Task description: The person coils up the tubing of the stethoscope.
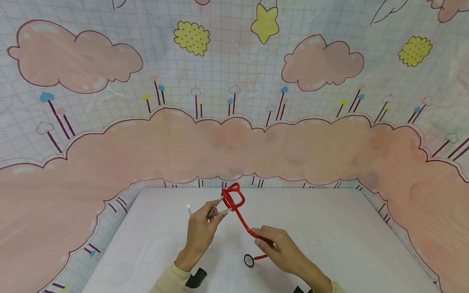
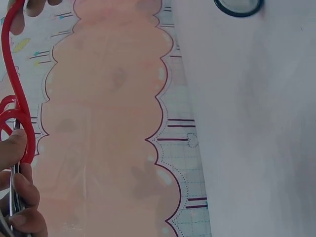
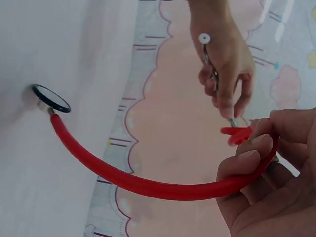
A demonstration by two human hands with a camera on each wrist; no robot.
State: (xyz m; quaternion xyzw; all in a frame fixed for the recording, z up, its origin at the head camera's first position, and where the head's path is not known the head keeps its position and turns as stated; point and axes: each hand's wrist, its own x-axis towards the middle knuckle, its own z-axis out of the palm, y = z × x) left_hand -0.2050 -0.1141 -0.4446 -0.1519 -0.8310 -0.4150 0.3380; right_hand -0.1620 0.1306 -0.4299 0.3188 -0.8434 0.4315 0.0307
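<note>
A stethoscope with red tubing (image 1: 240,219) is held up in the air between both hands. My left hand (image 1: 202,228) grips its metal ear tubes, and a white ear tip (image 3: 204,38) sticks out past that hand. Beyond the left fingers the red tube is looped in a tangle (image 1: 234,197). My right hand (image 1: 282,248) holds the tubing lower down, with the fingers curled round it. From the right hand the tube bends back to the round chest piece (image 1: 249,260), which has a dark rim and hangs at the tube's free end.
Below the hands is a white tabletop (image 1: 146,244). A patterned cloth (image 1: 220,150) with clouds and stars hangs behind and around it. Black bands (image 1: 196,278) show near both wrists.
</note>
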